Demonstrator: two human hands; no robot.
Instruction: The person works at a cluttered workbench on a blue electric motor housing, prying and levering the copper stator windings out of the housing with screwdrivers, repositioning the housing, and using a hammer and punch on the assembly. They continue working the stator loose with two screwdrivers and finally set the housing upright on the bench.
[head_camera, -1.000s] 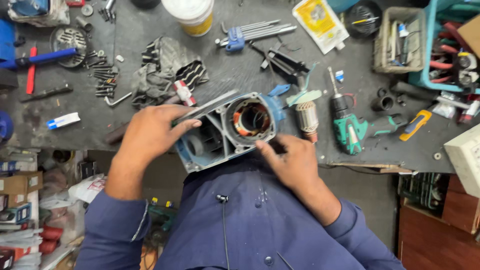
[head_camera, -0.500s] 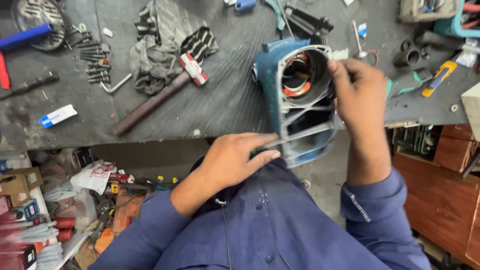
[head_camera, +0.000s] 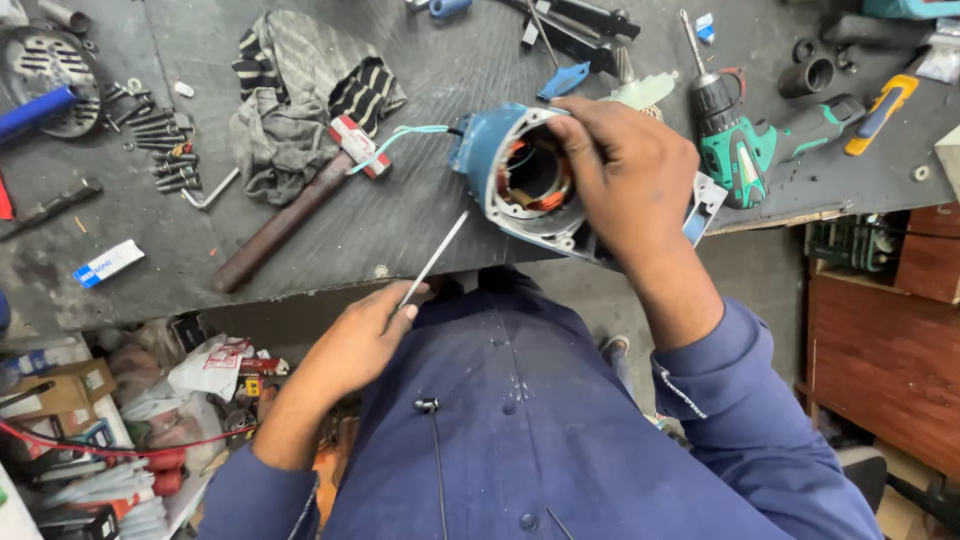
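Note:
My right hand (head_camera: 630, 175) grips a blue power-tool motor housing (head_camera: 520, 175) at the front edge of the dark workbench (head_camera: 420, 230). Its round open end faces up, showing copper windings inside, and a thin pale-blue wire (head_camera: 400, 140) trails from it to the left. My left hand (head_camera: 365, 335) is below the bench edge, close to my blue shirt, and pinches a long thin metal rod (head_camera: 435, 260) that slants up towards the housing. The rod's tip is just short of the housing rim.
A hammer with a brown handle (head_camera: 290, 215) lies by a striped rag (head_camera: 290, 110). Several bolts (head_camera: 165, 150) sit at the left. A green cordless drill (head_camera: 760, 140) and a yellow-handled tool (head_camera: 880, 110) lie at the right. Boxes and clutter (head_camera: 110, 420) fill the floor at left.
The housing has turned from its open frame side facing me to its round end up. My left hand has let go of the housing, dropped lower and now holds the thin rod.

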